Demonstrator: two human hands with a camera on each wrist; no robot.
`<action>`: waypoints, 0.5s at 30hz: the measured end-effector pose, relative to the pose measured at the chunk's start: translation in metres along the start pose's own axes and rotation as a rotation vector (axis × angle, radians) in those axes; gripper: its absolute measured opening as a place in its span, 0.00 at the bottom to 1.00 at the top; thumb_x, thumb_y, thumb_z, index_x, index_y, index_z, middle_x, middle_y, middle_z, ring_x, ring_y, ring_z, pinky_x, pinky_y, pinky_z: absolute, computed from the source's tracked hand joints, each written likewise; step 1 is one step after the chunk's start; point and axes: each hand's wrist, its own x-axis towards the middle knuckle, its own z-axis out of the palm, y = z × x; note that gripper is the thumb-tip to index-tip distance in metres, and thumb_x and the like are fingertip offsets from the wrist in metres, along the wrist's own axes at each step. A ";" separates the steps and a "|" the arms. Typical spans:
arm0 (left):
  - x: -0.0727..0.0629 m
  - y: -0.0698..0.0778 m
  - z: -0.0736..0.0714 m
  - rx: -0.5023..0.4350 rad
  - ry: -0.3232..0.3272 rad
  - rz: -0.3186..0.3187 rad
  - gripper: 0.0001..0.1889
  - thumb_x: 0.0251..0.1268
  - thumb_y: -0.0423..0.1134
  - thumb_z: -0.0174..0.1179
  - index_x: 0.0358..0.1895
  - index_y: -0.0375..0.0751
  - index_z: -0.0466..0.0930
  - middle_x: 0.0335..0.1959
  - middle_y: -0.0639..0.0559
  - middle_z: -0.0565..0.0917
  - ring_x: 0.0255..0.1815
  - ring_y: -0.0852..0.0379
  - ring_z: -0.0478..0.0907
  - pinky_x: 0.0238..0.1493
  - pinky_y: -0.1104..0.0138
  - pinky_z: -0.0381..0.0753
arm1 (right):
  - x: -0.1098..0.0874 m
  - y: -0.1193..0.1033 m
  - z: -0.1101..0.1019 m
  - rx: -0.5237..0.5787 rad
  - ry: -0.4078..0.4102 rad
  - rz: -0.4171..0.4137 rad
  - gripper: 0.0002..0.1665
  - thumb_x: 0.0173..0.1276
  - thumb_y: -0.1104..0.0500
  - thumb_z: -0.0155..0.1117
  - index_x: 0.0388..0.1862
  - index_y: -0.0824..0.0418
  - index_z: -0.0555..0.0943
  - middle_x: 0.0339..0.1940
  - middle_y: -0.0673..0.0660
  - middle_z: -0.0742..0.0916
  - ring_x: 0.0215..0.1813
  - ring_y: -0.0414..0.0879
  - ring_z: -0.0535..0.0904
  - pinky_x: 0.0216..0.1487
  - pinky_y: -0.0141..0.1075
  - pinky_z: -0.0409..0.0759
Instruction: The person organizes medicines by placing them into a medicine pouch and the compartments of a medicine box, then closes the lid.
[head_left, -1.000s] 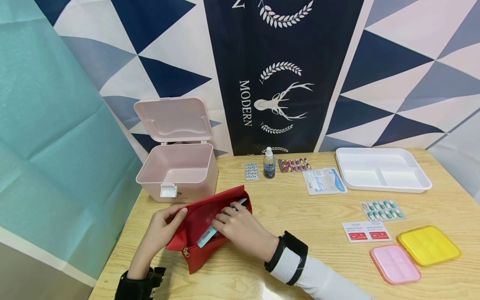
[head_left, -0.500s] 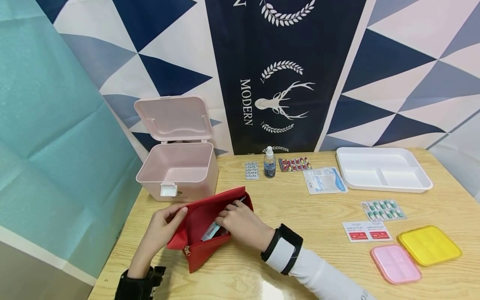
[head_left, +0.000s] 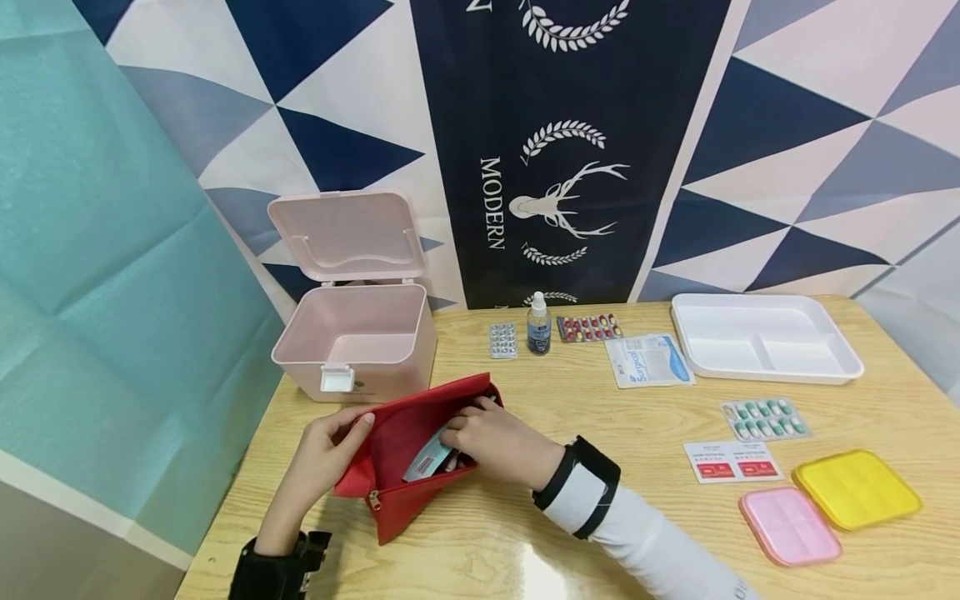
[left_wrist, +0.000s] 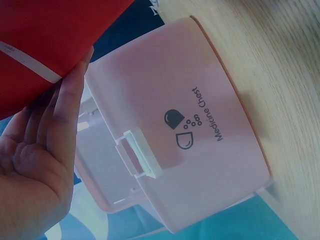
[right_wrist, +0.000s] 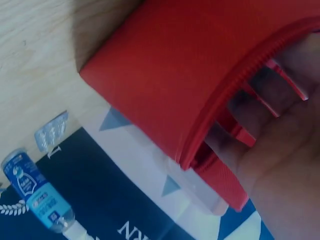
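A red zip pouch (head_left: pixel 408 512) gapes open at the front left of the table. My left hand (head_left: pixel 327 454) grips its left edge, thumb on the near side; the left wrist view also shows this hand (left_wrist: pixel 42 145) at the red fabric. My right hand (head_left: pixel 498 442) reaches into the pouch mouth. A slim pale-blue item with a printed label (head_left: pixel 427 457) sticks out from under its fingers, inside the pouch. In the right wrist view the right hand (right_wrist: pixel 285 135) has its fingers inside past the zip, fingertips hidden. I cannot tell whether they still hold the item.
Behind the pouch stands a pink medicine chest (head_left: pixel 360 379), lid up. Farther right are a silver blister pack (head_left: pixel 503 342), spray bottle (head_left: pixel 538 329), red capsule pack (head_left: pixel 589 328), mask packet (head_left: pixel 649 362), white tray (head_left: pixel 768 375), green capsule pack (head_left: pixel 767 419), and pink (head_left: pixel 791 527) and yellow (head_left: pixel 858 490) pill cases.
The pale-blue item has gone deeper into the pouch, with less of it showing. My right hand has dipped into the opening and shifted slightly right. The left hand stays on the edge.
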 end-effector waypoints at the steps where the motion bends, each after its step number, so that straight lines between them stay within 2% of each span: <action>1: 0.000 -0.001 0.000 -0.001 -0.001 0.001 0.13 0.65 0.40 0.54 0.48 0.38 0.80 0.37 0.45 0.84 0.28 0.65 0.77 0.30 0.73 0.77 | -0.001 0.001 -0.001 -0.003 0.010 -0.005 0.13 0.62 0.57 0.61 0.46 0.48 0.81 0.45 0.45 0.85 0.50 0.42 0.77 0.54 0.40 0.72; 7: 0.001 -0.002 -0.001 -0.003 -0.002 0.001 0.13 0.65 0.40 0.54 0.48 0.38 0.80 0.37 0.45 0.84 0.28 0.64 0.77 0.30 0.73 0.78 | -0.013 0.005 -0.011 -0.025 0.077 -0.004 0.14 0.61 0.58 0.63 0.46 0.50 0.80 0.45 0.46 0.84 0.51 0.43 0.77 0.55 0.40 0.72; 15: 0.002 -0.002 -0.001 0.004 -0.007 -0.001 0.14 0.65 0.40 0.54 0.49 0.38 0.80 0.37 0.46 0.84 0.28 0.65 0.77 0.31 0.73 0.78 | -0.038 0.015 -0.025 -0.019 0.183 0.057 0.17 0.56 0.61 0.64 0.47 0.55 0.79 0.44 0.50 0.85 0.49 0.45 0.78 0.51 0.39 0.74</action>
